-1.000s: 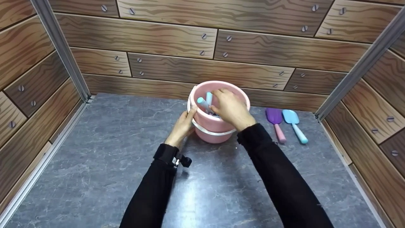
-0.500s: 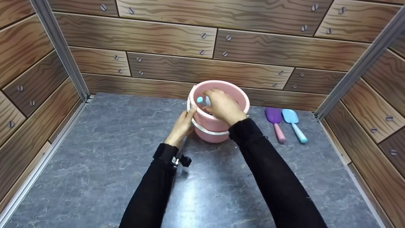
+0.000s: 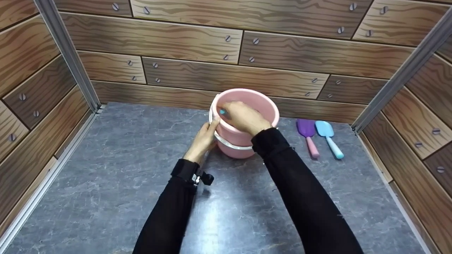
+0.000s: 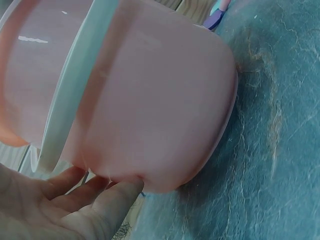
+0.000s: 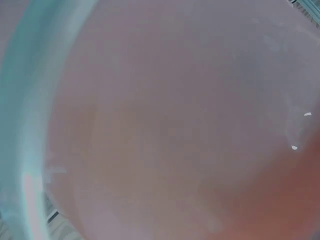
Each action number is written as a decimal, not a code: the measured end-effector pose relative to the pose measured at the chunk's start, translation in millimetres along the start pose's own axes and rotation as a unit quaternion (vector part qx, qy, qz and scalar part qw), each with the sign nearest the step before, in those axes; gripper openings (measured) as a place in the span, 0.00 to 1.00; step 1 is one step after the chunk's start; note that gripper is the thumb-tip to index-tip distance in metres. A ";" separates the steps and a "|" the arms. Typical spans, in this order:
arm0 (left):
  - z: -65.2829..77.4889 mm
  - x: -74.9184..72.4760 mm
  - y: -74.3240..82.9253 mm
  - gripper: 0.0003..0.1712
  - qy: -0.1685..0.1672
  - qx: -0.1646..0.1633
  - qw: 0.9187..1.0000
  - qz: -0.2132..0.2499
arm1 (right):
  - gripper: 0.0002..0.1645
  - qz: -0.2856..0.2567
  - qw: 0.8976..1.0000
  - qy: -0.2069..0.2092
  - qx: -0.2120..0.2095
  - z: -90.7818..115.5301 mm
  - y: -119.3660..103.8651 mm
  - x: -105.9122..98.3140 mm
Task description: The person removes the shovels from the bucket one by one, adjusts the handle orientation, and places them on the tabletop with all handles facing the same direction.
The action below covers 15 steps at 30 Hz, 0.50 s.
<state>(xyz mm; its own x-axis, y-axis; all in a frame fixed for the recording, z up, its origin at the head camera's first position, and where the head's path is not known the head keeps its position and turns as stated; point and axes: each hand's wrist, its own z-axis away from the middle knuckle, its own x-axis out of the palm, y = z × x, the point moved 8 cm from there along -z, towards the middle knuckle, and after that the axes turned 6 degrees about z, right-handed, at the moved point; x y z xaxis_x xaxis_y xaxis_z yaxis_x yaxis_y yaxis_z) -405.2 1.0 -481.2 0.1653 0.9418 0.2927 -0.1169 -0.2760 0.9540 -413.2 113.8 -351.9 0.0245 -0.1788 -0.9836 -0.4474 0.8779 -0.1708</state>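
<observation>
A pink bucket [image 3: 236, 148] with a white band-like handle [image 3: 237, 146] stands on the grey floor near the back wall. My left hand [image 3: 202, 141] rests on its left side, thumb by the rim. In the left wrist view, its fingers [image 4: 112, 200] touch the outer wall and look nearly straight. My right hand [image 3: 245, 117] reaches down over the front rim into the bucket, palm down. By its fingers shows a small turquoise end [image 3: 222, 112] of a stick-like object. The right fingertips are hidden, so I cannot tell whether they grip it. The right wrist view shows mostly pink bucket wall [image 5: 165, 110].
Right of the bucket lie a purple toy shovel [image 3: 308, 137] with a pink handle and a light-blue toy shovel [image 3: 329, 138]. Wood-patterned walls [image 3: 197, 76] enclose the floor [image 3: 123, 169] at the back and both sides.
My right hand has moved left and deeper into the bucket. One pale-blue stick end is now covered and the turquoise one is mostly covered. The left hand and bucket have stayed put.
</observation>
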 end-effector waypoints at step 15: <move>0.0 -0.3 0.4 0.40 0.013 0.007 1.000 0.001 | 0.09 -0.005 0.999 0.031 -0.015 2.7 6.2 -3.1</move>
<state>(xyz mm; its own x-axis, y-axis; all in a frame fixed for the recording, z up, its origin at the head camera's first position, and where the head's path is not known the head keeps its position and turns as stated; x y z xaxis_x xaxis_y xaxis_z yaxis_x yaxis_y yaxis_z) -405.3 0.6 -480.9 0.1389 0.9460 0.2929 -0.1032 -0.2803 0.9544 -413.6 121.0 -350.1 -0.0263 -0.2157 -0.9761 -0.4738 0.8625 -0.1778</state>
